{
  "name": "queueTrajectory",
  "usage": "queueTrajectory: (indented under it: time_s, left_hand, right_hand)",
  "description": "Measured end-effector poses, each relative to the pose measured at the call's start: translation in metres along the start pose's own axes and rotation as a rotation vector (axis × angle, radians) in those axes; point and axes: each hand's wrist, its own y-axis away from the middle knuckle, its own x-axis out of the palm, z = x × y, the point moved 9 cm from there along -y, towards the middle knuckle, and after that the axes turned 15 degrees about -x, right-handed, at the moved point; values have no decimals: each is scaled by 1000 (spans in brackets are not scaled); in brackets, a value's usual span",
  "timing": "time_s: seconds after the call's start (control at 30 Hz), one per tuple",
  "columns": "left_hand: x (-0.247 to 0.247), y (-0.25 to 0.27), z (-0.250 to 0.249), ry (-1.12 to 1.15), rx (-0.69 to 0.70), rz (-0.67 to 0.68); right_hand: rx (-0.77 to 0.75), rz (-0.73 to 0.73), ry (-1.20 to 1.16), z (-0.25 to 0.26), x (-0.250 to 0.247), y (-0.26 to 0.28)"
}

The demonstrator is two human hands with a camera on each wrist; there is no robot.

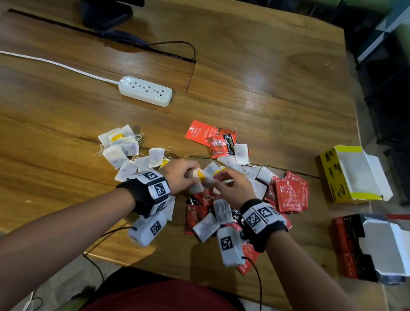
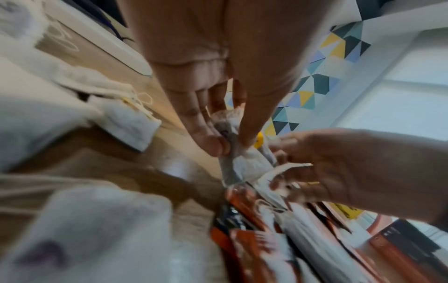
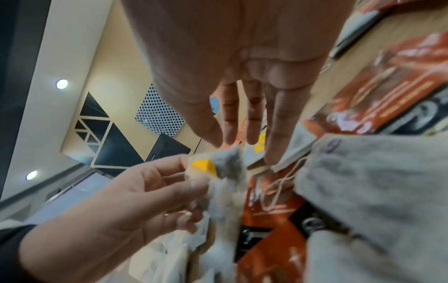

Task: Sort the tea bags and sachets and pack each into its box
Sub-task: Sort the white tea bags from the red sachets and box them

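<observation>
My left hand (image 1: 193, 173) (image 2: 232, 141) pinches a small bunch of white tea bags (image 1: 201, 181) (image 2: 244, 164) (image 3: 225, 181) with a yellow tag, just above the pile. My right hand (image 1: 224, 177) (image 3: 242, 141) is beside it, fingers straight, their tips at the bunch and at a tea bag below. A group of white tea bags (image 1: 119, 147) lies to the left. Red sachets (image 1: 290, 195) mixed with more tea bags lie under and to the right of my hands. An open yellow box (image 1: 330, 170) and an open red-and-black box (image 1: 345, 245) stand at the right.
A white power strip (image 1: 145, 90) with its cord lies further back on the wooden table (image 1: 35, 168). A monitor stand (image 1: 106, 10) is at the back left. More red sachets (image 1: 210, 134) lie behind my hands. The table's right edge runs just past the boxes.
</observation>
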Motion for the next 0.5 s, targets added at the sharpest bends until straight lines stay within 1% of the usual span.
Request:
queueTrajectory:
  time_s: [0.07, 0.1, 0.2, 0.27, 0.33, 0.4, 0.43, 0.5]
  left_hand:
    - [-10, -2, 13, -22, -45, -21]
    - [-16, -4, 20, -36, -71, -36]
    - [-33, -11, 38, -97, -132, -95]
    - [-42, -14, 48, -137, -202, -138]
    - [-49, -14, 51, -168, -247, -207]
    - [-52, -12, 39, -195, -210, -266]
    - [-50, -10, 30, -211, -175, -273]
    - [-37, -8, 10, -237, -93, -231]
  right_hand:
    - [-12, 11, 126, -5, -8, 6]
    - [-24, 39, 207, -9, -11, 9]
    - [-17, 193, 413, -19, -10, 18]
    - [10, 251, 459, -24, -8, 23]
    - [28, 269, 449, -25, -6, 25]
    - [31, 268, 427, -24, -6, 22]
    - [30, 266, 418, -22, -7, 20]
    - [29, 269, 420, -21, -8, 15]
